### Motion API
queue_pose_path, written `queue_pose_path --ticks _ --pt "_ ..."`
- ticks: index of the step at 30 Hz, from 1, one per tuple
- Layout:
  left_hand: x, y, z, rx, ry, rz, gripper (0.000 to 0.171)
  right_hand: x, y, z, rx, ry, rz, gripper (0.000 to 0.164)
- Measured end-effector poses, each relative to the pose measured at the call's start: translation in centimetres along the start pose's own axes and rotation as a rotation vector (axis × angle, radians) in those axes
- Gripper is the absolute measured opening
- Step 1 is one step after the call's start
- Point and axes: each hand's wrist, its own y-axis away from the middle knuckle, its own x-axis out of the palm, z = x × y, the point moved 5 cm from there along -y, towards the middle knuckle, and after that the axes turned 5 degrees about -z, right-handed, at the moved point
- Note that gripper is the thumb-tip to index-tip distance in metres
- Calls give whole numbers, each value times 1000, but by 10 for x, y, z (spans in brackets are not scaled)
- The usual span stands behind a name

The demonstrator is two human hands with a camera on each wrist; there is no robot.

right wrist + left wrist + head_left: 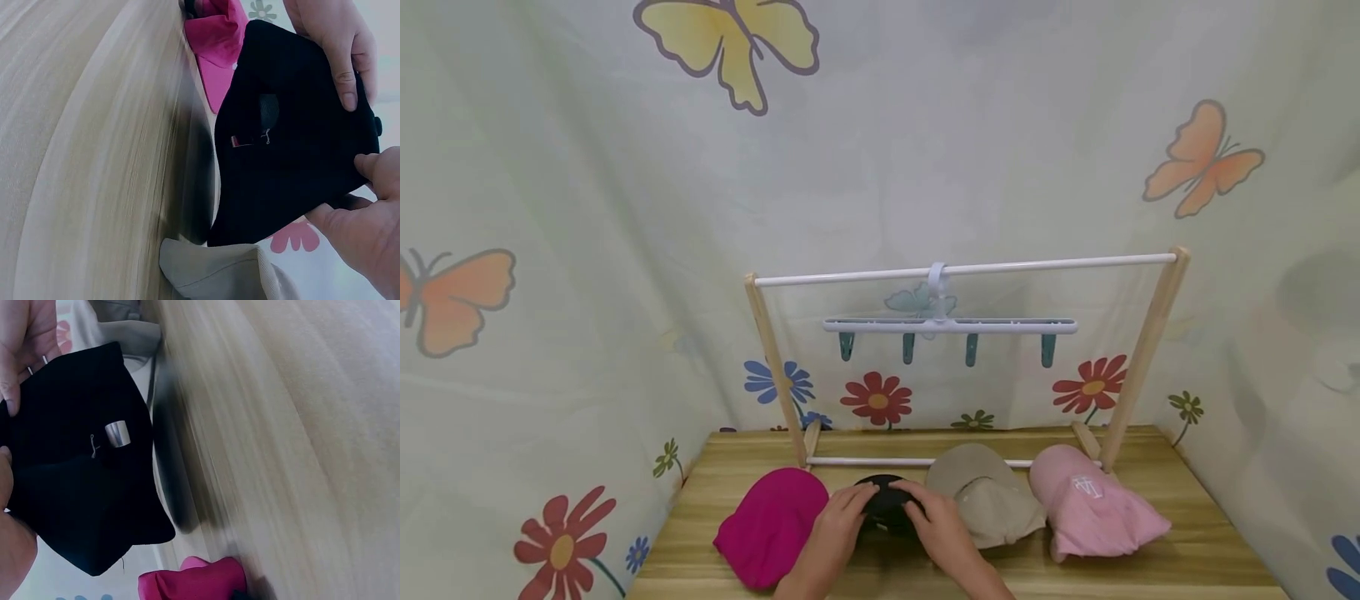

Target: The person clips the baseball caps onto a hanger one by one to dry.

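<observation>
Both hands hold a black cap (889,502) between the magenta cap and the beige cap. My left hand (837,527) grips its left side and my right hand (942,525) its right, thumbs and fingers pinching the crown. In the left wrist view the black cap (81,462) shows its back side with a small metal buckle (117,434). Seen from the right wrist, the cap (294,125) hangs close over the wooden table, with the right hand's thumb (350,219) at its edge and the left hand (340,50) above.
A magenta cap (775,525) lies left, a beige cap (981,496) and a pink cap (1097,508) right, all on the wooden table (692,517). Behind them stands a rack with a white rail (850,276), bearing a hanger (951,326) with several green clips (907,348).
</observation>
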Motion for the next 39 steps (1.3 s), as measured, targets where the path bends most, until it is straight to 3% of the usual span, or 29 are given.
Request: queue_pose_path --ticks 6,20,28,39 --pt "-4 -1 0 -11 19 -8 56 0 0 1 -14 16 -6 31" --pt "-7 -6 4 -11 -38 -26 46 -4 -7 4 -119 211 -42 29" --pt "-8 -8 3 -38 -23 -9 43 -6 -8 7 -160 243 -80 30" --pt "-7 -7 2 -43 -13 -15 43 -8 -9 7 -149 226 -57 30"
